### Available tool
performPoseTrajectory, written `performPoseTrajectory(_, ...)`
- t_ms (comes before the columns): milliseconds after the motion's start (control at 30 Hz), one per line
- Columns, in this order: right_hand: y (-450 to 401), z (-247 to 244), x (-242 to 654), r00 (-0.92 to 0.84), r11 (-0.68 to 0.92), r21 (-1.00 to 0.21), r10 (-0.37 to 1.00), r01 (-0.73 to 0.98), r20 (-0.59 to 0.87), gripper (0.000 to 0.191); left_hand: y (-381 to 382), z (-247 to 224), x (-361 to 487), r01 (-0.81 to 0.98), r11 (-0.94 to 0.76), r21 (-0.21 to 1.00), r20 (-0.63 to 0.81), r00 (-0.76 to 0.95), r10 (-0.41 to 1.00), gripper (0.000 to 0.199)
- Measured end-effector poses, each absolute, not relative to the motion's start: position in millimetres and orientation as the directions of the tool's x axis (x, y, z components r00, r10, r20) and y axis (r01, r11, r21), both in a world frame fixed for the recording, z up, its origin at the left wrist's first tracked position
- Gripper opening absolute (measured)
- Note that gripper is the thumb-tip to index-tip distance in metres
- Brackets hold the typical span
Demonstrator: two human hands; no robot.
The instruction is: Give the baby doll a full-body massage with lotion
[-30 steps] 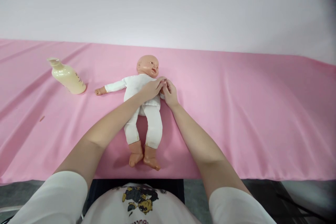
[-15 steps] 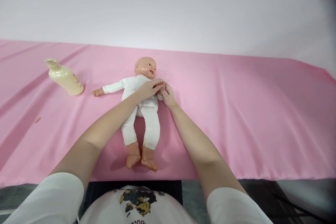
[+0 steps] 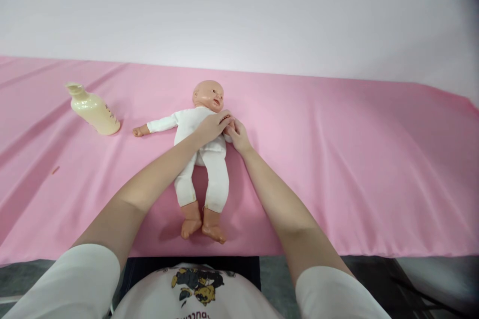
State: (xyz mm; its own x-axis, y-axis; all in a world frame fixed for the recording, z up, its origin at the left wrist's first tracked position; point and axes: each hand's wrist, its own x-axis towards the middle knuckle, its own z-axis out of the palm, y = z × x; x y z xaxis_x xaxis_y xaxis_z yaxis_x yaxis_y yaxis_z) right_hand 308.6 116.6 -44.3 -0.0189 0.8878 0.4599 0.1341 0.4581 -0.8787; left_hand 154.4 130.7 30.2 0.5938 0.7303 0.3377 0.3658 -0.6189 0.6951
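Observation:
A baby doll (image 3: pixel 194 118) with a white cloth body lies on its back, head away from me and bare feet toward the table's near edge. My left hand (image 3: pixel 214 126) reaches across its chest, fingers curled round the doll's hand on the right side. From the right, my right hand (image 3: pixel 238 135) grips that same doll hand, thumb and fingers closed. Most of the held doll hand is hidden between my fingers. The doll's other arm stretches out to the left, untouched.
A pale yellow pump bottle (image 3: pixel 95 112) stands on the pink tablecloth (image 3: pixel 355 169), left of the doll. A small brownish strip (image 3: pixel 56 170) lies on the cloth nearer to me. Behind the table rises a white wall (image 3: pixel 239 15).
My left fingers have shifted slightly over the doll's hand, covering a bit more of it. Both hands stay at the same spot; the doll and bottle rest as before.

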Motion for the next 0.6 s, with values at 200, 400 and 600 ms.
performPoseTrajectory(200,117.6,-43.7,308.6,-0.013,0.426,-0.900,0.904,0.088,0.427,0.051,131.9,27.3,156.6,0.411,-0.580,0.703,0.293,0.576,0.763,0.030)
performPoseTrajectory(400,115.2,-39.7,304.1,0.078,0.426,-0.899,0.898,0.098,0.434,0.059,134.2,24.4,157.7,0.412,-0.548,0.728,0.279,0.552,0.786,0.030)
performPoseTrajectory(600,115.9,-39.5,306.1,0.151,0.358,-0.928,0.917,0.100,0.370,0.065,130.4,29.0,158.5,0.436,-0.489,0.755,0.223,0.530,0.818,0.032)
